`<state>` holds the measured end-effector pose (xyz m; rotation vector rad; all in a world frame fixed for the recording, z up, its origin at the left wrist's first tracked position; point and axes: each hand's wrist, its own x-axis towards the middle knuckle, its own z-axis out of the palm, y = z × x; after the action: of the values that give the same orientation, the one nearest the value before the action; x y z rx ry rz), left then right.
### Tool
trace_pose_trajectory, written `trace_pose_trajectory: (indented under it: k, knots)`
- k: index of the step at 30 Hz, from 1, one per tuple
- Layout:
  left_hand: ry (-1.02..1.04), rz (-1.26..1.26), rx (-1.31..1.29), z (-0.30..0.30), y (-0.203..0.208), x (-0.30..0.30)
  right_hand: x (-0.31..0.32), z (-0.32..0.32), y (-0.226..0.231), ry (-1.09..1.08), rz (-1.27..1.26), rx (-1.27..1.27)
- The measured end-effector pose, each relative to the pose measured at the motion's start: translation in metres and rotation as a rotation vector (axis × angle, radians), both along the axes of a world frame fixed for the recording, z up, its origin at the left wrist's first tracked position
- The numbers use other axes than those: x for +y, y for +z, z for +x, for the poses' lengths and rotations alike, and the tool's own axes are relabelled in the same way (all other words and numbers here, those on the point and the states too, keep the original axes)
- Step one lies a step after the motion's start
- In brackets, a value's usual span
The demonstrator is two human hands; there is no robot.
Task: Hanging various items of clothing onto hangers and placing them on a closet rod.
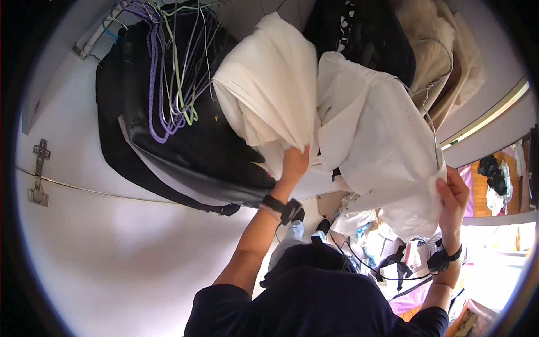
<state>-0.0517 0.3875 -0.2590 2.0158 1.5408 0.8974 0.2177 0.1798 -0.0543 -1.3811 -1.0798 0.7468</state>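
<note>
My left hand point(295, 164) is closed on the lower edge of a cream cloth garment point(269, 78), which hangs in folds from above. To its right spreads a white collared shirt point(382, 135). A thin wire hanger point(431, 121) runs along the shirt's right side, its hook up near the beige clothes. My right hand point(453, 196) pinches the shirt's edge at the lower right, by the hanger's end, thumb on the cloth. How far the hanger sits inside the shirt is hidden.
Purple, green and wire hangers point(168, 84) bunch on a rail point(92, 42) at upper left, before black garments point(185, 146). A dark garment point(365, 45) and beige clothes point(443, 56) hang at upper right. A white door panel point(112, 253) stands left; piled clothes point(387, 247) lie below.
</note>
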Motion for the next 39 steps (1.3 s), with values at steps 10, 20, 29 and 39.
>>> trace_pose_trajectory:
  k: [10, 20, 29, 39]
  knots:
    - [-0.479, -0.213, 0.315, -0.017, -0.173, -0.094, -0.037, 0.023, -0.046, 0.018, -0.100, -0.009]
    - [-1.272, -0.183, 0.388, -0.008, -0.185, -0.192, -0.170, -0.025, -0.058, -0.376, -0.064, -0.277]
    - [-1.577, -0.868, 0.112, 0.031, -0.090, -0.304, -0.352, -0.111, -0.039, -0.980, -0.287, -0.669]
    - [-1.167, -1.621, -0.565, 0.045, 0.075, -0.313, -0.485, -0.169, -0.014, -1.343, -0.187, -0.809]
